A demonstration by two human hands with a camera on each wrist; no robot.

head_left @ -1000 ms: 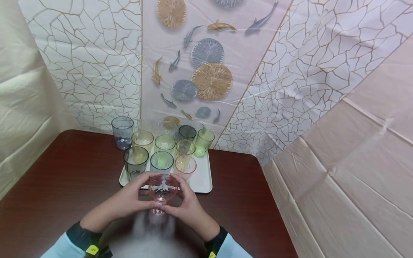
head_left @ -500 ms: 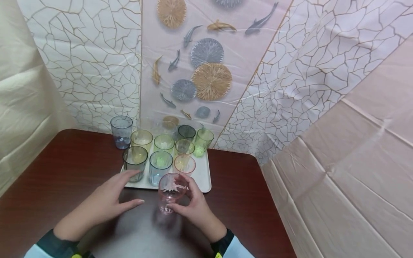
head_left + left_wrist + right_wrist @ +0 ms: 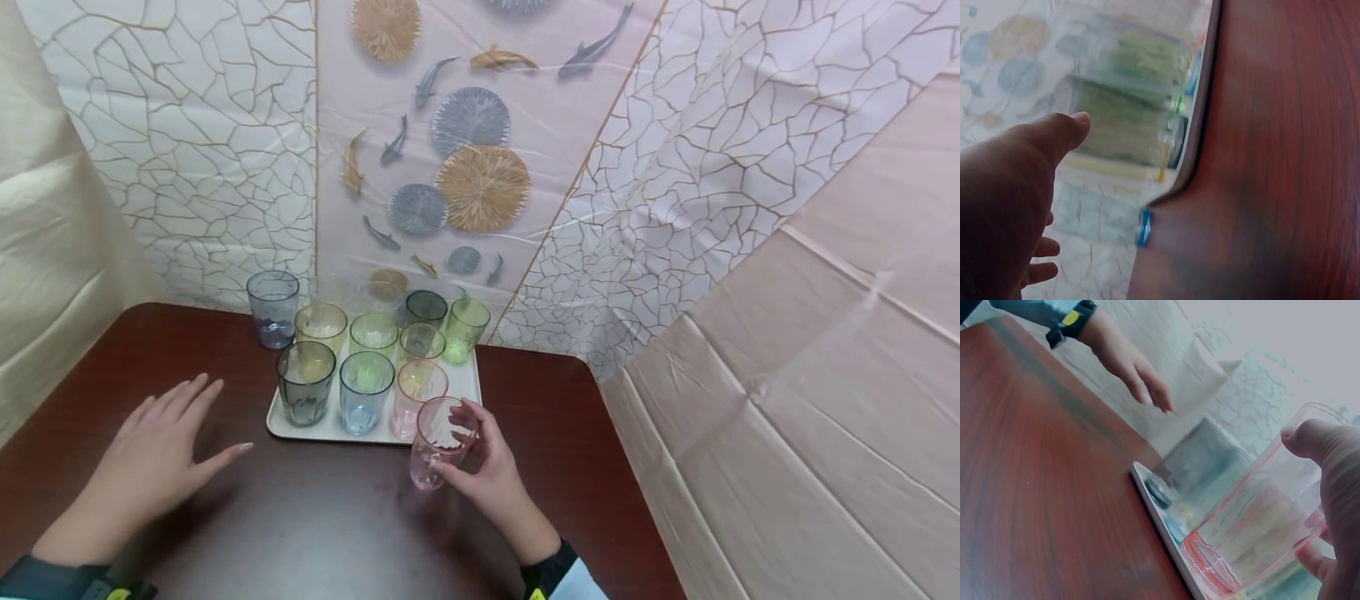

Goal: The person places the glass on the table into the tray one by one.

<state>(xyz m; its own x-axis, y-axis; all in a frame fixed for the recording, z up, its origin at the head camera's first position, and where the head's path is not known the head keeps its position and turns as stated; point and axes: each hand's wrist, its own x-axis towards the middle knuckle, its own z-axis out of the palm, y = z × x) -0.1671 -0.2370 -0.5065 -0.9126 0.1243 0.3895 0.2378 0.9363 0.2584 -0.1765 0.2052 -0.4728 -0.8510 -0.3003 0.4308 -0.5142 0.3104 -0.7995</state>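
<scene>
A clear pink-tinted glass tumbler (image 3: 427, 457) is gripped by my right hand (image 3: 491, 467), thumb on the near side and fingers round the far side. It overlaps the front right edge of a white tray (image 3: 318, 431) in the head view. In the right wrist view the tumbler (image 3: 1254, 512) tilts, its thick pink base toward the tray. My left hand (image 3: 153, 454) is over the table to the left of the tray, fingers spread and holding nothing. Nearest to it stands a dark grey glass (image 3: 306, 387) at the tray's front left corner.
On the tray stand several coloured glasses, among them a blue one (image 3: 365, 396), another pink one (image 3: 408, 404) and a green one (image 3: 467, 329). A blue-grey glass (image 3: 273, 310) stands just off the tray at the back left. Patterned cloth (image 3: 217, 150) hangs behind the dark table (image 3: 315, 533).
My left hand has let go of the pink tumbler and moved left. My right hand has carried the tumbler to the right, toward the tray's front right corner.
</scene>
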